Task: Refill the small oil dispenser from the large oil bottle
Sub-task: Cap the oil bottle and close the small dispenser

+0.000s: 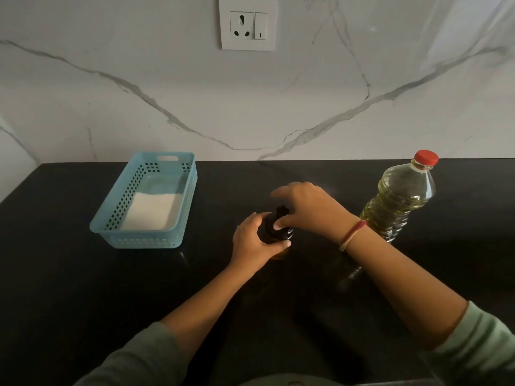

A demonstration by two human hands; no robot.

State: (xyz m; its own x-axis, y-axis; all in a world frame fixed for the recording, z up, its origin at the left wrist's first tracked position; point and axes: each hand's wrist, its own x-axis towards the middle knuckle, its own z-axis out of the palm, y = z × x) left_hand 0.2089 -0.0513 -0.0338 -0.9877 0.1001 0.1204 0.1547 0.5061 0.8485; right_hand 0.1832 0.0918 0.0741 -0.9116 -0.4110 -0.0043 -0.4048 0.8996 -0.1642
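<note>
The small oil dispenser (278, 234), dark with a black cap and spout, stands on the black counter (69, 274) in the middle. My left hand (252, 242) grips its body from the left, thumb across the front. My right hand (306, 208) comes in from the right and pinches the black cap, its other fingers spread above. The large oil bottle (401, 199), clear plastic with yellow oil and a red cap (425, 157), stands upright and shut to the right, just behind my right wrist.
A light blue perforated basket (111, 218) with a white folded cloth (152, 210) inside sits at the left. The marble wall behind carries a socket and switch (248, 23). The counter's back edge meets the wall.
</note>
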